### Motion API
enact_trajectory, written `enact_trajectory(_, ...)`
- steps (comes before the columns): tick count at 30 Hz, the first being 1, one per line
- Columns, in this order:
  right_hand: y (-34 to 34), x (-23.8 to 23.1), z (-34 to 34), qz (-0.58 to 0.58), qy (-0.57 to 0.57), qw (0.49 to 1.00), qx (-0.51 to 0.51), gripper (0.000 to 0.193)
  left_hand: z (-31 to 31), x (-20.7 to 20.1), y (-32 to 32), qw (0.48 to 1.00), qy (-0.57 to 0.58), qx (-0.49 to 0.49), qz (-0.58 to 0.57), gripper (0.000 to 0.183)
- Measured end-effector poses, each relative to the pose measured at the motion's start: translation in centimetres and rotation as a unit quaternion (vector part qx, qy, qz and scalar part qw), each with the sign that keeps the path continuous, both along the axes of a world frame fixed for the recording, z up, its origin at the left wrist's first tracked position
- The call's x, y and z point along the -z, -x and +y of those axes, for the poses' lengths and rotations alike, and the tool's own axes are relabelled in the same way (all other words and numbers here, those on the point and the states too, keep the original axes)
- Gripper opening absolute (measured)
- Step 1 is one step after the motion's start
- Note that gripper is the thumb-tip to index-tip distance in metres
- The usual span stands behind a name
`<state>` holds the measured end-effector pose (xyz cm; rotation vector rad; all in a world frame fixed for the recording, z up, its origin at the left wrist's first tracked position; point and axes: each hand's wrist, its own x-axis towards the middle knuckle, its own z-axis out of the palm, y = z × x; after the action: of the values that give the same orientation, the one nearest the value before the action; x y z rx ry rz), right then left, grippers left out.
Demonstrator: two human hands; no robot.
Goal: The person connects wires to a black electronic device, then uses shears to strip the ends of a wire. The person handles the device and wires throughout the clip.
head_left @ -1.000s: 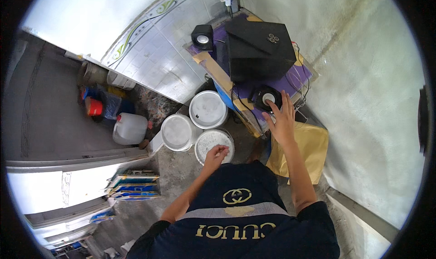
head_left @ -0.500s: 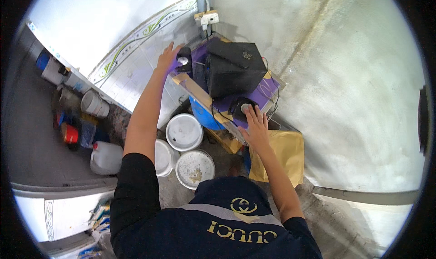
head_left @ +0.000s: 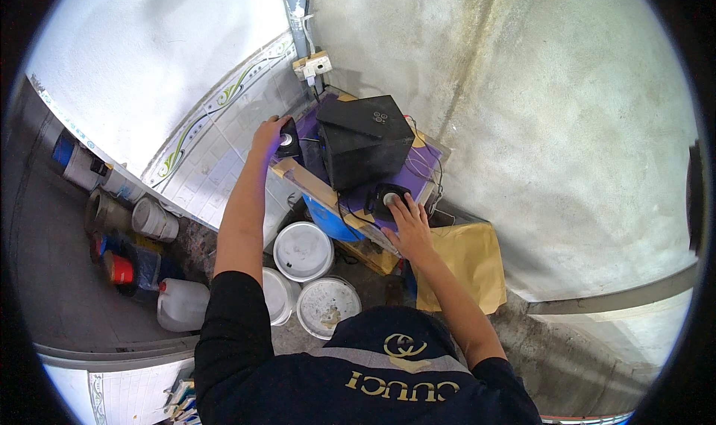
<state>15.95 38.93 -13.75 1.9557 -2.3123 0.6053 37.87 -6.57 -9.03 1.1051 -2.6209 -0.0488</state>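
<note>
A small black speaker [head_left: 288,143] with a pale round cone stands at the left end of a purple-topped stand [head_left: 307,127]. My left hand [head_left: 267,136] is closed against its outer side, fingertips curled over its upper edge. Near the stand's front right corner is a second small black speaker [head_left: 378,200]. My right hand [head_left: 411,227] lies against it with fingers stretched over its front and thumb spread toward the stand's edge. Between the speakers sits a large black box [head_left: 365,160], topped by a flat dark slab [head_left: 356,118] with a cluster of small circles.
Cables [head_left: 440,175] hang at the stand's right side. A socket block [head_left: 312,65] is fixed in the wall corner. Below stand a blue container [head_left: 328,218], several white buckets [head_left: 303,251] and a brown paper sheet [head_left: 464,268]. A white jug [head_left: 183,306] is at the left.
My left fingers, raised and spread before, have come down onto the left speaker. My right hand remains at the right speaker. The whole view has shifted slightly.
</note>
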Motion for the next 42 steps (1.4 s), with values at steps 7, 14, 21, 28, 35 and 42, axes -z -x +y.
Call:
enact_trajectory(7, 0.1, 0.4, -0.2, -0.011, 0.025, 1.0, -0.005, 0.067, 2.2, -0.4, -0.1, 0.995, 0.072, -0.038, 0.065, 0.073)
enact_trajectory(14, 2.9, 0.4, -0.6, -0.187, 0.082, 0.979, 0.024, 0.102, 15.9, 1.0, -0.7, 0.911, 0.085, -0.044, 0.4, 0.054)
enact_trajectory(21, 5.5, 0.3, -2.1, -0.349, 0.025, 0.937, 0.004, 0.112, 36.7, 3.4, 2.0, 0.879, -0.169, -0.001, 0.446, 0.048)
enact_trajectory(28, 6.1, -10.3, 4.3, -0.239, 0.149, 0.959, -0.037, 0.106, 39.3, -4.4, 1.2, 0.895, -0.18, 0.075, 0.4, 0.09)
enact_trajectory(35, 3.8, -20.7, 8.2, -0.375, 0.349, 0.824, -0.242, 0.119, 43.1, -13.1, 1.9, 0.795, -0.285, 0.318, 0.43, 0.133)
enact_trajectory(42, 0.4, -27.3, 5.5, -0.59, 0.218, 0.587, -0.511, 0.088, 49.0, -20.4, 2.4, 0.715, 0.015, 0.278, 0.641, 0.095)
